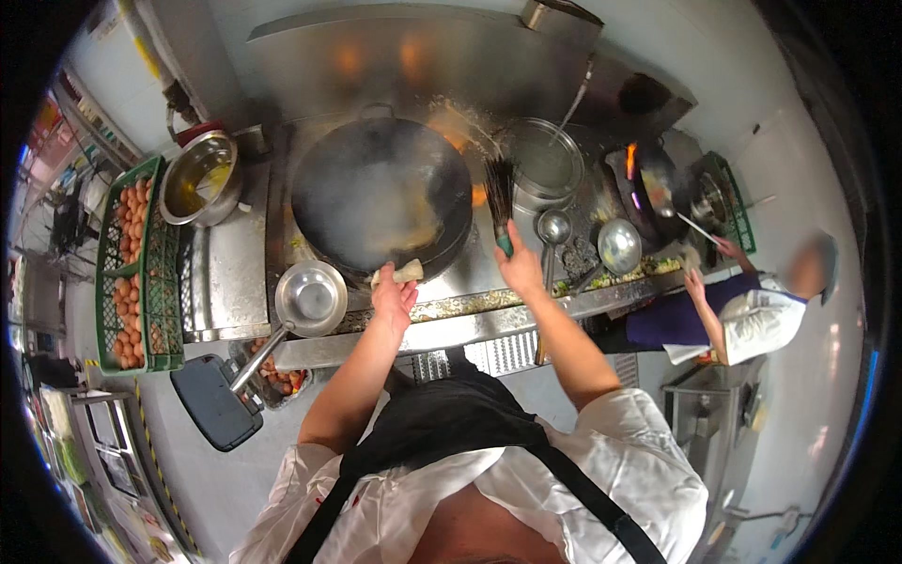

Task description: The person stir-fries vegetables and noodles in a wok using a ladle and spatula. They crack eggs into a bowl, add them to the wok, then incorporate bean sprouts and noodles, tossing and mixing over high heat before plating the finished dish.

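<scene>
My left hand point(393, 296) grips a folded pale cloth point(409, 272) against the near rim of a large dark wok point(380, 183). Steam hangs over the wok, and some wet, yellowish liquid shows inside it. In my right hand point(521, 264) is a wok brush point(500, 190) with dark bristles and a green-wrapped handle, held upright to the right of the wok. Flames show behind the wok's right edge. Close by my right hand a metal ladle point(554, 227) rests on the stove. A steel saucepan point(311, 299) lies left of my left hand, its handle pointing towards me.
A round water-filled pot point(542, 162) stands behind the brush. Green crates of eggs point(130, 275) and a steel bowl point(201, 180) of yellow liquid are at left. A strainer or ladle point(619, 247) sits at right. Further right, a co-worker point(747, 310) works at another flaming wok point(645, 190).
</scene>
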Tool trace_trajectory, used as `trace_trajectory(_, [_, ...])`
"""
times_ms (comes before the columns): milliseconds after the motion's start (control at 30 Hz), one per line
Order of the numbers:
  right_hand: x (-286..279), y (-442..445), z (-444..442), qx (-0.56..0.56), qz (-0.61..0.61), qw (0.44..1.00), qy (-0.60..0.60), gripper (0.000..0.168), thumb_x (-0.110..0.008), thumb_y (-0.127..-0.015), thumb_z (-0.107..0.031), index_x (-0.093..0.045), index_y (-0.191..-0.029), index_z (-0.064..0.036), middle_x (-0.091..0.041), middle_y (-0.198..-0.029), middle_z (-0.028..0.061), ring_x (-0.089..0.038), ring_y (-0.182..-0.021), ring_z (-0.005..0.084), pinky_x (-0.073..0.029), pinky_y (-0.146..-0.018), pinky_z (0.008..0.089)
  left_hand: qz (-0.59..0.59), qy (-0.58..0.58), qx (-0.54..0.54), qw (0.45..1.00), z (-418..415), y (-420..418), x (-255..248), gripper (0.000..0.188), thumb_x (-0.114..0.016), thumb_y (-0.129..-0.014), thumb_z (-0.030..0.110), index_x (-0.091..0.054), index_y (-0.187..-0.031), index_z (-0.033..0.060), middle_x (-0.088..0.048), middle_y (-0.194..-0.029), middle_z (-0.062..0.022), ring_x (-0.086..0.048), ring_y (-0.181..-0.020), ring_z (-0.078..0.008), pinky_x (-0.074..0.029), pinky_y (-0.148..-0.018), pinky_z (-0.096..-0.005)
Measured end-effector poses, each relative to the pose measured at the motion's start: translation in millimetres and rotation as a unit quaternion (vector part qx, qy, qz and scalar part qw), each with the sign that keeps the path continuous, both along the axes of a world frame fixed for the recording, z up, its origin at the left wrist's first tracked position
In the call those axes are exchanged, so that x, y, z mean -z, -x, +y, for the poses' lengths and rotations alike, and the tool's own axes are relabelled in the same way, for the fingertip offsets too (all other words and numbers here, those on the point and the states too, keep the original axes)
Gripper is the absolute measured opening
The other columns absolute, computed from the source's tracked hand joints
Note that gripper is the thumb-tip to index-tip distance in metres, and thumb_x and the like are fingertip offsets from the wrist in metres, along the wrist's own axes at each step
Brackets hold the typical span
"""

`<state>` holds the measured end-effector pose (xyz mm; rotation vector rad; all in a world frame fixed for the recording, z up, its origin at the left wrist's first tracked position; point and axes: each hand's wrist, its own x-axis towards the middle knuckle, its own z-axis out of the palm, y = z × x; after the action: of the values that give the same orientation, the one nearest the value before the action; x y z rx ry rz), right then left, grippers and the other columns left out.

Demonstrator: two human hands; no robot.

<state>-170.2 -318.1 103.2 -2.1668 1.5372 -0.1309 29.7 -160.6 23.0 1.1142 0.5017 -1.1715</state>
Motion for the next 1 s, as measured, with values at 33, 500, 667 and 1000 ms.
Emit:
trace_trajectory(33, [14,8,11,0.032,0.001,0.999,-0.014,0.07,-0.057,-0.091,-0.038,-0.03,-0.153,-0.018,-0.064,-0.116,0.0254,-0.063,-0.103,0.0444,-0.05,-0.087,0.0505,0.025,-0.013,-0.012,1.0,-4,-8,18,0.043,-0.067,-0.086,0.042,-0.053,-0.114,0.0121,-0.058,-0.095,-0.007,-0.061,-0.08,-0.0202,-0.052,-0.078,-0.0383])
trace_trajectory(500, [160,239,59,0.321,-0.43,0.739,-0.407,0.02,-0.054,-0.091,-0.022,-0.055,-0.083,-0.004,-0.049,-0.056,0.0025,-0.05,-0.044,0.0145,-0.043,-0.039,0.0325,-0.083,0.099,-0.023,0.991,4,-4,-38,0.016,-0.043,-0.091,0.012,-0.051,-0.079,0.0047,-0.066,-0.093,-0.0181,-0.069,-0.085,-0.0309,-0.063,-0.074,-0.0446])
trace_trajectory(667, [85,286,89,0.175,-0.256,0.928,-0.206,0.02,-0.053,-0.096,-0.02,-0.054,-0.101,-0.001,-0.057,-0.066,0.0063,-0.057,-0.047,0.0161,-0.047,-0.044,0.0303,-0.234,0.016,0.002,0.972,29,44,-103,0.015,-0.047,-0.09,0.017,-0.055,-0.089,0.0037,-0.066,-0.091,-0.0153,-0.068,-0.072,-0.0235,-0.061,-0.054,-0.0353])
trace_trajectory(1000, [37,207,53,-0.23,-0.356,0.887,-0.181,0.068,-0.054,-0.095,-0.011,-0.023,-0.155,-0.017,-0.062,-0.127,0.0203,-0.064,-0.072,0.0226,-0.054,-0.069,0.034,-0.591,-0.232,0.079,0.769,-14,125,-131,0.03,-0.058,-0.084,0.02,-0.061,-0.088,-0.0093,-0.066,-0.08,-0.0152,-0.063,-0.068,-0.027,-0.051,-0.063,-0.0404])
